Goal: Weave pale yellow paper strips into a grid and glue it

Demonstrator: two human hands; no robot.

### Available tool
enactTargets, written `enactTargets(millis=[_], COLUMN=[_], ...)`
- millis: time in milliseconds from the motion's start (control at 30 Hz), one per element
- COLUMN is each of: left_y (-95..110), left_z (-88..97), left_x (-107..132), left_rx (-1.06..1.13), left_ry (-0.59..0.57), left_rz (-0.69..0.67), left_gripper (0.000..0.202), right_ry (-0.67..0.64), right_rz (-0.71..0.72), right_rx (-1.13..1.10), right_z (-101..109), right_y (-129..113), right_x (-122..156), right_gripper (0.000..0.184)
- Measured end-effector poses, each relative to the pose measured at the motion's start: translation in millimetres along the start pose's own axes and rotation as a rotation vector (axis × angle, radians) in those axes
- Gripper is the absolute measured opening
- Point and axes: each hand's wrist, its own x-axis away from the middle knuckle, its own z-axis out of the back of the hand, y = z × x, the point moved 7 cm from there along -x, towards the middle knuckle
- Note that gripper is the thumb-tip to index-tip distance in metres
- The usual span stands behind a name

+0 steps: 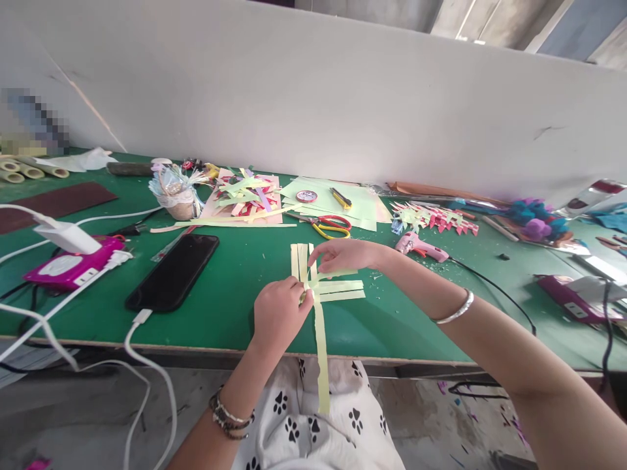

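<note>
Pale yellow-green paper strips [343, 287] cross each other on the green table in front of me, some pointing away, some to the right. One long strip [321, 352] hangs over the table's front edge towards my lap. My left hand [281, 307] is closed at the crossing, its thumb and fingers pinching the strips there. Reaching in from the right, my right hand [337, 256] has its thumb and forefinger bent around the upper strips near the crossing. The exact spot under the fingertips is partly hidden.
Behind the strips lie red-and-yellow scissors [332, 226], a yellow cutter [341, 198], tape [306, 196] and green paper sheets [365, 212]. A pink glue gun [421, 247] rests to the right. At left are a phone [174, 274], a purple power strip [76, 264] and white cables.
</note>
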Motion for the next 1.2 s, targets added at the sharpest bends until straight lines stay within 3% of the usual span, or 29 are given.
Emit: enactTargets(millis=[200,467,600,667,733,800,867,967,1033,1100,1200], left_y=[1.1,-0.5,-1.4,-3.0,-4.8,-5.6,-6.3,-7.5,-8.0,-8.6,-9.7], left_z=[3.0,4.5,4.3,4.4,3.5,2.2,1.9,2.6,2.5,2.0,1.7], left_x=[-6.0,-13.9,-13.1,-12.3,-11.5,-11.0,-10.5,-10.0,-9.9,-9.7,-8.9], left_rx=[0.013,-0.025,-0.065,-0.069,-0.062,-0.048,-0.044,-0.057,-0.061,-0.058,-0.049], left_ry=[-0.005,0.010,0.032,0.033,0.022,0.010,0.015,0.025,0.014,-0.004,-0.016], left_rz=[0.066,0.117,0.110,0.125,0.140,0.139,0.140,0.154,0.164,0.172,0.182], left_gripper=[0.028,0.044,0.042,0.043,0.045,0.047,0.047,0.046,0.046,0.045,0.045], right_ry=[0.000,-0.008,0.149,0.269,0.336,0.266,0.180,0.273,0.416,0.568,0.736], right_rz=[0.069,0.050,0.122,0.229,0.359,0.463,0.460,0.419,0.424,0.485,0.570], right_rx=[-0.319,-0.424,-0.468,-0.355,-0.070,0.195,0.422,0.680,0.779,0.820,0.734], right_z=[-10.6,-19.0,-7.4,-0.4,-4.8,-27.7,-58.1,-93.5,-109.1,-117.7,-110.1], right_y=[-12.0,-16.0,-11.3,-13.2,-20.2,-25.2,-20.9,-15.1,-17.1,-24.4,-34.7], right_x=[-6.5,-8.8,-1.6,15.4,40.0,63.1,77.5,84.6,84.7,86.6,91.8], right_gripper=[0.030,0.025,0.024,0.028,0.031,0.038,0.053,0.073,0.059,0.033,0.023])
